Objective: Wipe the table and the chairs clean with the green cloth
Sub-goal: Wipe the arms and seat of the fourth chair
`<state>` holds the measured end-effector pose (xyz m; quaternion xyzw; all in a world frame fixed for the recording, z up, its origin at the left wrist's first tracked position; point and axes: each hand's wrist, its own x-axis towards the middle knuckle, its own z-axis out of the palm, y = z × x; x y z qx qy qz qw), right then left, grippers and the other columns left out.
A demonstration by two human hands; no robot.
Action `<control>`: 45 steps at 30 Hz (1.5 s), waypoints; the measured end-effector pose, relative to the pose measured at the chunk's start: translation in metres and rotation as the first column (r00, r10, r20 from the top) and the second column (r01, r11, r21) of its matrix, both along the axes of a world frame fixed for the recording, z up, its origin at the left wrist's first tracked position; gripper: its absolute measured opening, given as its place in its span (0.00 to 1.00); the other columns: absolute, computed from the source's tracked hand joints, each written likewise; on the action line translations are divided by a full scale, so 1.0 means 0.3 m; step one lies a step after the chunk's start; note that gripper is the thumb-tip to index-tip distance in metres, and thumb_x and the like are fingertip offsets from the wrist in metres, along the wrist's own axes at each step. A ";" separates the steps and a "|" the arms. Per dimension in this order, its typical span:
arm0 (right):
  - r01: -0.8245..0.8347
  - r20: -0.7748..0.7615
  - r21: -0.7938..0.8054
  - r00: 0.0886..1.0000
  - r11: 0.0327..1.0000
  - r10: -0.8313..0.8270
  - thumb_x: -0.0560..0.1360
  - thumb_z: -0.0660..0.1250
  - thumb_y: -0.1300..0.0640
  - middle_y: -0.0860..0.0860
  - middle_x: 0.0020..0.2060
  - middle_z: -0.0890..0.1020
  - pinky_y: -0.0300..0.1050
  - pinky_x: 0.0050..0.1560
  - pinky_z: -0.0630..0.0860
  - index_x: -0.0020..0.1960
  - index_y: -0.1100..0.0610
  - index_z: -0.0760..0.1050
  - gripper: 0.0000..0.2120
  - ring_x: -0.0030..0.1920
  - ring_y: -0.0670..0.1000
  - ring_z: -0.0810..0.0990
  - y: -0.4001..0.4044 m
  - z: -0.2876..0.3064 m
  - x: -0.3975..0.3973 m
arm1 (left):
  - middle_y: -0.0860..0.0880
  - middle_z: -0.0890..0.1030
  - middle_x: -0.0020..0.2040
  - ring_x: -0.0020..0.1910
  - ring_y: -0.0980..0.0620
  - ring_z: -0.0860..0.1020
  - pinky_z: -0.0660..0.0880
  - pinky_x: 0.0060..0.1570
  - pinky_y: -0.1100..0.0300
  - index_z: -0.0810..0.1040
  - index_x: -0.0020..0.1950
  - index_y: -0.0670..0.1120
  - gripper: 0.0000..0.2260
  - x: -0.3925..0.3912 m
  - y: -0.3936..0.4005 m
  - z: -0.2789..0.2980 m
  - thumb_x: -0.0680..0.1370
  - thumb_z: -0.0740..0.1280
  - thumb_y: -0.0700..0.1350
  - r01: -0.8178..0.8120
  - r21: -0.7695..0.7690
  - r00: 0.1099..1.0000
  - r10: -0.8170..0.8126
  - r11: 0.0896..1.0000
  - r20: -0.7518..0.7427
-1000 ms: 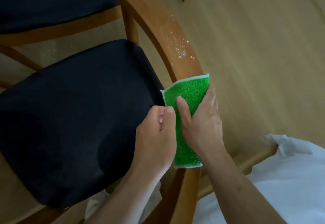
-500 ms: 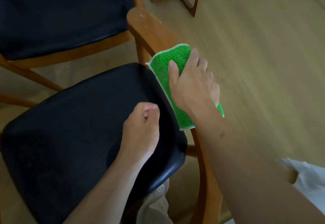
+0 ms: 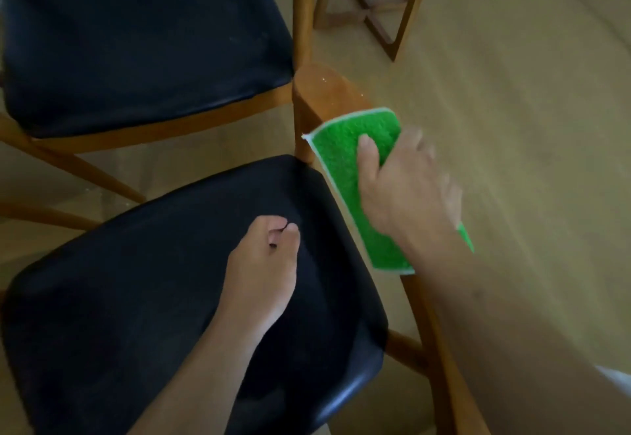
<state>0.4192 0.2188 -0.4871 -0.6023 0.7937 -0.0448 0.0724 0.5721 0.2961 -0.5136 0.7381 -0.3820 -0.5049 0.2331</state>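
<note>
Seen from above, a person's right hand [image 3: 406,188] grips a bright green textured cloth with a pale edge [image 3: 345,175], thumb on top and fingers curled over its far side. The cloth is draped over the curved wooden armrest [image 3: 324,93] of a wooden chair with a black padded seat [image 3: 136,281], covering the rail's middle stretch. The armrest's bare rounded end pokes out above the cloth, dotted with a few pale specks. The left hand [image 3: 264,263] hovers or rests over the black seat cushion, fingers curled into a loose fist that holds nothing; whether it touches the cushion cannot be told. A second wooden chair with a black seat [image 3: 136,35] stands just beyond the first, at upper left. Behind the armrest, the crossed wooden legs of another piece of furniture [image 3: 375,14] stand on the pale wooden floor [image 3: 512,110].
</note>
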 end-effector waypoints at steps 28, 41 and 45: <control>-0.125 0.061 -0.034 0.990 0.992 0.127 0.80 0.46 0.39 0.55 0.51 0.76 0.52 0.42 0.61 0.60 0.53 0.68 0.22 0.48 0.59 0.74 -0.315 -0.008 0.215 | 0.30 0.60 0.71 0.71 0.33 0.61 0.69 0.65 0.48 0.59 0.74 0.36 0.40 0.177 0.003 -0.353 0.73 0.69 0.61 0.391 0.727 0.354 -0.821 0.564 0.447; -0.090 -0.149 0.084 0.984 0.992 0.102 0.76 0.55 0.37 0.58 0.65 0.69 0.58 0.54 0.71 0.76 0.56 0.52 0.35 0.58 0.60 0.73 0.039 0.009 0.063 | 0.40 0.69 0.64 0.64 0.39 0.67 0.72 0.58 0.52 0.74 0.61 0.47 0.22 0.178 -0.013 -0.362 0.74 0.69 0.59 0.404 0.748 0.291 -0.849 0.527 0.441; -0.085 -0.252 0.123 0.961 0.989 0.114 0.76 0.55 0.36 0.60 0.59 0.70 0.58 0.47 0.71 0.75 0.58 0.51 0.37 0.53 0.62 0.73 -0.039 0.016 0.112 | 0.40 0.69 0.66 0.65 0.38 0.68 0.73 0.59 0.50 0.74 0.62 0.46 0.21 0.173 -0.010 -0.360 0.75 0.68 0.57 0.418 0.761 0.256 -0.868 0.497 0.426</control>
